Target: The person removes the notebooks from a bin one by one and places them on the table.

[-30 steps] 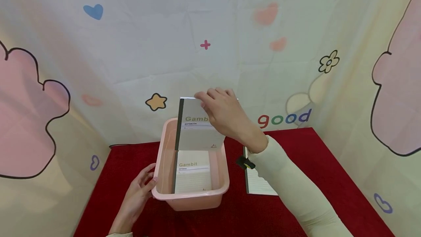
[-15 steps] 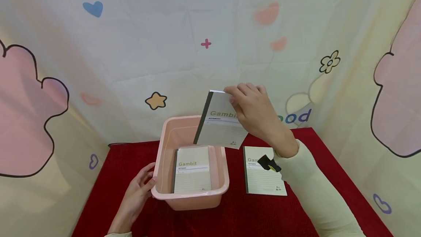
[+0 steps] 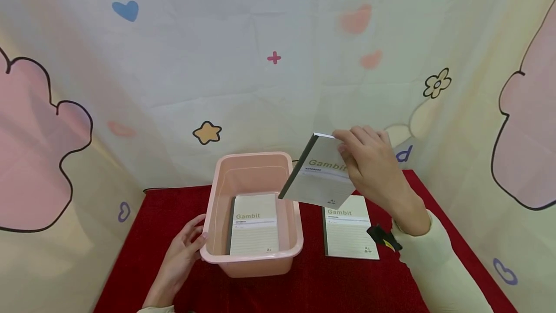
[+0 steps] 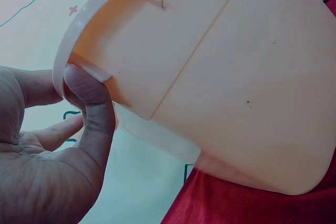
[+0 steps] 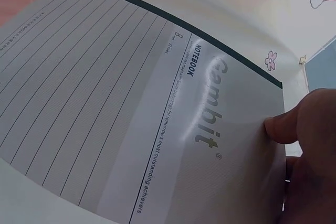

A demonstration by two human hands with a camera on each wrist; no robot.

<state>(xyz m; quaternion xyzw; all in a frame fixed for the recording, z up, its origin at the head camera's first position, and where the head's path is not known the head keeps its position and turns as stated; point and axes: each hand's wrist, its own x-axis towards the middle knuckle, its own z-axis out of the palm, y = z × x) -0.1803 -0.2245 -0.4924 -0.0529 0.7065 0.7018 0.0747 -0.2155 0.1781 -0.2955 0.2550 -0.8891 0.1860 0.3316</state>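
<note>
My right hand point(image 3: 369, 163) pinches a white notebook point(image 3: 322, 170) with a dark spine by its top edge. It hangs tilted in the air, between the basin and a second notebook point(image 3: 349, 231) lying flat on the red cloth. In the right wrist view the thumb presses the cover of the held notebook point(image 5: 157, 98), near the word Gambit. My left hand point(image 3: 180, 255) grips the rim of a pink plastic basin point(image 3: 296, 226) on its left side. The left wrist view shows the thumb point(image 4: 92, 93) curled at the rim. Inside the basin lies another Gambit notebook point(image 3: 254, 235).
A red cloth point(image 3: 173, 202) covers the table. Behind it hangs a pale curtain point(image 3: 243, 81) printed with stars, hearts and clouds. A black strap piece point(image 3: 384, 238) is at the right wrist.
My right hand has carried its notebook from above the basin to the right, tilting it, and then lowered it a little. The left hand keeps its place on the rim.
</note>
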